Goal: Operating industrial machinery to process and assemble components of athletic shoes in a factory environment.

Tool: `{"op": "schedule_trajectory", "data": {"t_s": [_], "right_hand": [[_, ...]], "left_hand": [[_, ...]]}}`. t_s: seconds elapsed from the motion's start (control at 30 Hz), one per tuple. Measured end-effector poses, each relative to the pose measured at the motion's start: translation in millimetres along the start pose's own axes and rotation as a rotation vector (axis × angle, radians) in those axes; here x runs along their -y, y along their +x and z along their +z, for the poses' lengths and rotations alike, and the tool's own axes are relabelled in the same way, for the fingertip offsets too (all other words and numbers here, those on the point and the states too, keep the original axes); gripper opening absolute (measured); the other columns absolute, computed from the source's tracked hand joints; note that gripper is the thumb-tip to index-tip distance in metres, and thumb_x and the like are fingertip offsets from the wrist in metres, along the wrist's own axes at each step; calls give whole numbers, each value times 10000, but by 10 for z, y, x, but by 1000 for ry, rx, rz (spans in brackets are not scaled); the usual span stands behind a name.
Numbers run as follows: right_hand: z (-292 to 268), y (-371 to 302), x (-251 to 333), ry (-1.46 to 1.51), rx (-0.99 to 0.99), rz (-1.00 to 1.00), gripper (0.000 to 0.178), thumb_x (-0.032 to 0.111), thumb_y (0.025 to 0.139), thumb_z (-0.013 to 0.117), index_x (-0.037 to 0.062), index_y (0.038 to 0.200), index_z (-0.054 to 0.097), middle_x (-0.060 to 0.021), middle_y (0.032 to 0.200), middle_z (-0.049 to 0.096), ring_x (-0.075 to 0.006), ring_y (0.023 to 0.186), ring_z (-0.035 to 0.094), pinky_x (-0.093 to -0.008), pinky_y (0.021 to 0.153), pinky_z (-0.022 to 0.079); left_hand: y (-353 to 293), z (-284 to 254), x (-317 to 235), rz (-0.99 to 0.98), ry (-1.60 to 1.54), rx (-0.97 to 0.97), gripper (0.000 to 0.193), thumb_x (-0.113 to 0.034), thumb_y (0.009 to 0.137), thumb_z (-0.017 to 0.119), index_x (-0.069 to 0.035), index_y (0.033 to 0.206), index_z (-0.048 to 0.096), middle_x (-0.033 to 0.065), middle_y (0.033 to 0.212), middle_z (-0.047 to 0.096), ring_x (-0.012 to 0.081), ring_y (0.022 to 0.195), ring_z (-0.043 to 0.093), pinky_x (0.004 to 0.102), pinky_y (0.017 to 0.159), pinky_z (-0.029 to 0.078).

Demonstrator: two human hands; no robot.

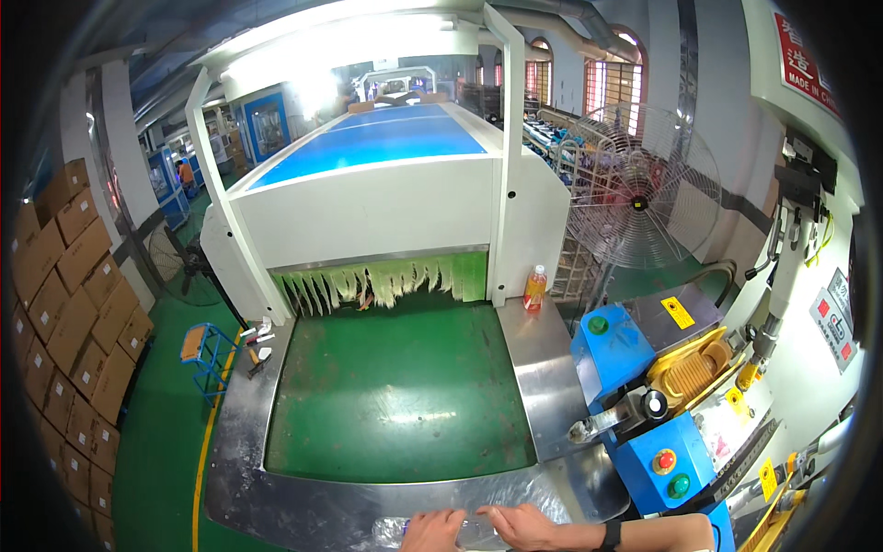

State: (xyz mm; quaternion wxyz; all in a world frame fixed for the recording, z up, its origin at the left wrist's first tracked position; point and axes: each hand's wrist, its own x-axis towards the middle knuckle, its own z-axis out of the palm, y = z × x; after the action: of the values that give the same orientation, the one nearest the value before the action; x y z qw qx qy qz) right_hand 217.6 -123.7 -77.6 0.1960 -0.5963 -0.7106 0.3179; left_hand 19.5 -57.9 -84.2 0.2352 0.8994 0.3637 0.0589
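Observation:
At the near edge of the steel table (pixel 340 506), my left hand (pixel 434 532) is closed over a clear, crinkled plastic thing (pixel 390 531). It could be a bottle or a wrapper; I cannot tell which. More of the same clear plastic shows between my hands. My right hand (pixel 521 527), with a black band on its wrist, has its fingers curled in at the plastic's right side. Both hands lie low in the picture, and their undersides are hidden. Beyond them, a green conveyor belt (pixel 400 396) runs under a fringed green curtain (pixel 395 279) into a white machine.
An orange drink bottle (pixel 534 288) stands on the right steel ledge. Small tools (pixel 258 354) lie on the left ledge. To the right are a blue button box (pixel 664 465) and yellow machine parts (pixel 694 373). Stacked cartons (pixel 74 322) and a blue stool (pixel 204 357) stand left.

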Motion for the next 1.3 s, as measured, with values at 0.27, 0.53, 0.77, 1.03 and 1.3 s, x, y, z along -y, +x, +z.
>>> {"op": "schedule_trajectory", "data": {"t_s": [0.27, 0.53, 0.77, 1.03, 1.3], "right_hand": [[190, 150, -113, 337, 279, 446, 503, 356, 947, 446, -16, 1286, 440, -296, 1154, 589, -439, 1085, 561, -501, 899, 437], [-169, 388, 98, -79, -37, -52, 443, 459, 951, 441, 84, 1067, 647, -212, 674, 636, -437, 616, 616, -512, 606, 513], [-594, 1115, -61, -259, -139, -66, 348, 399, 908, 488, 105, 934, 673, -187, 642, 634, -397, 597, 631, -490, 573, 521], [-1847, 2246, -789, -545, -295, 348, 426, 438, 885, 459, 101, 832, 714, -185, 784, 683, -364, 765, 671, -460, 710, 546], [-2895, 3311, -1892, -625, -415, 662, 430, 455, 860, 474, 118, 967, 719, -220, 960, 681, -375, 916, 658, -460, 818, 527]], "left_hand": [[-6, 25, 104, 61, 32, -129, 325, -153, 657, 700, -52, 946, 592, 191, 944, 633, 382, 951, 593, 455, 820, 465], [93, 47, 184, 18, -233, -193, 391, -158, 712, 693, -17, 1060, 584, 218, 1026, 621, 408, 1006, 569, 474, 871, 443], [488, 567, 760, -27, -140, -508, 531, -253, 779, 695, -30, 1224, 513, 195, 1169, 581, 409, 1089, 528, 494, 945, 399], [1056, 1513, 2085, -313, -108, -485, 494, -211, 741, 692, 6, 1146, 509, 173, 1174, 519, 331, 1136, 468, 473, 957, 305], [1244, 1775, 2227, -546, -36, -497, 273, -207, 846, 598, -13, 1038, 609, 196, 1048, 615, 383, 1014, 556, 480, 910, 419]]}}
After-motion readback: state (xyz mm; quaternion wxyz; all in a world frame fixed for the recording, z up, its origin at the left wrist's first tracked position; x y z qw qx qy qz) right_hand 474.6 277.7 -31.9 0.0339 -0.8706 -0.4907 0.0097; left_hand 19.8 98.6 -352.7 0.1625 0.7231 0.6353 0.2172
